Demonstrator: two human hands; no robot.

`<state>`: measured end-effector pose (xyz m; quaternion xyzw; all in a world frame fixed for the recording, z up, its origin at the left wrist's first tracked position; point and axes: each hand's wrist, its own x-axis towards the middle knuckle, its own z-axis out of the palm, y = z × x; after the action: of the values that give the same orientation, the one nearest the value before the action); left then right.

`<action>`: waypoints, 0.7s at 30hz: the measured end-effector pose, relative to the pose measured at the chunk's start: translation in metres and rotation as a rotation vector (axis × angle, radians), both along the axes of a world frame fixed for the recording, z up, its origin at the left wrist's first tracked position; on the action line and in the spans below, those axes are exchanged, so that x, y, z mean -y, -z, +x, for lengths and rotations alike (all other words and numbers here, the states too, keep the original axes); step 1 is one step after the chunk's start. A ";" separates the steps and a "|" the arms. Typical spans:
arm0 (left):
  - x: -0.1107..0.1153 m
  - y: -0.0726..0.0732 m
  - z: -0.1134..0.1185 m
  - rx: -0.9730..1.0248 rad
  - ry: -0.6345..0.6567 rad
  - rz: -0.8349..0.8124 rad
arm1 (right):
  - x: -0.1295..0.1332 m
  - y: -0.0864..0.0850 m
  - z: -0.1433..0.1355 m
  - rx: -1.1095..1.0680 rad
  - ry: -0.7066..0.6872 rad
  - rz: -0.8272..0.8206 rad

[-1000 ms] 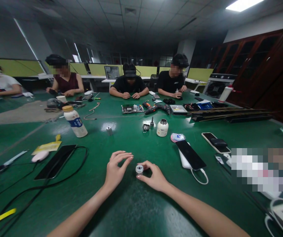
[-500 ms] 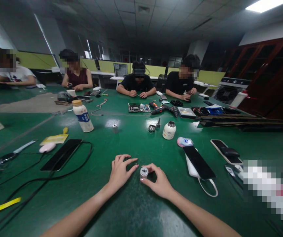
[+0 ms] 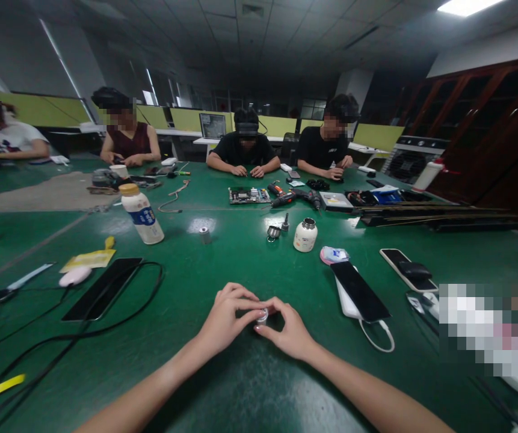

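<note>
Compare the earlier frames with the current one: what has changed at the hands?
The left hand has moved right to the cylinder, fingertips now at its top; whether they grip anything is hidden. The right hand still holds the cylinder. The far cylinder and bottle stayed put.

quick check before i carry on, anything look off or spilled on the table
No spill shows. Slightly odd: the short white bottle stands with its mouth uncovered, and a black object sits on the white-edged phone.
</note>
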<state>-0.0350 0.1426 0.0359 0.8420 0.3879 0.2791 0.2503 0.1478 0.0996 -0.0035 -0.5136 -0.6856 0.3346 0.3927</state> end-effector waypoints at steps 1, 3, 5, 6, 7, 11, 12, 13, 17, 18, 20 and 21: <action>0.000 0.000 0.000 -0.021 0.003 0.019 | 0.000 0.000 0.000 0.003 0.003 0.000; -0.001 -0.004 -0.001 -0.067 0.026 0.043 | 0.000 0.000 0.000 0.010 0.012 0.000; -0.001 -0.011 -0.002 -0.086 0.064 0.044 | 0.000 0.001 0.000 0.010 0.025 0.001; -0.001 -0.016 -0.003 -0.078 0.082 0.043 | 0.000 0.002 0.000 0.008 0.025 0.003; -0.001 -0.020 -0.003 -0.062 0.095 0.045 | 0.000 0.002 0.000 0.005 0.023 0.004; -0.005 -0.030 -0.005 -0.004 0.068 0.042 | -0.001 0.002 0.001 0.000 -0.002 0.011; -0.006 -0.029 -0.005 -0.008 0.057 0.027 | -0.001 0.002 0.001 0.003 -0.004 0.013; -0.006 -0.028 -0.004 -0.013 0.052 0.012 | -0.001 0.001 0.001 0.006 -0.006 0.016; -0.006 -0.016 0.001 -0.013 0.066 -0.009 | 0.000 0.000 0.000 0.004 -0.013 0.021; -0.005 -0.013 0.003 -0.007 0.063 -0.009 | 0.000 0.000 0.000 0.002 -0.013 0.022; -0.003 -0.010 0.004 0.011 0.057 -0.005 | 0.000 0.000 0.000 0.003 -0.008 0.024; -0.003 -0.010 0.004 0.025 0.056 0.001 | 0.000 0.000 0.000 0.006 -0.004 0.025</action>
<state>-0.0311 0.1459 0.0464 0.8492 0.3607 0.2825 0.2624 0.1478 0.0996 -0.0036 -0.5083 -0.6920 0.3254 0.3961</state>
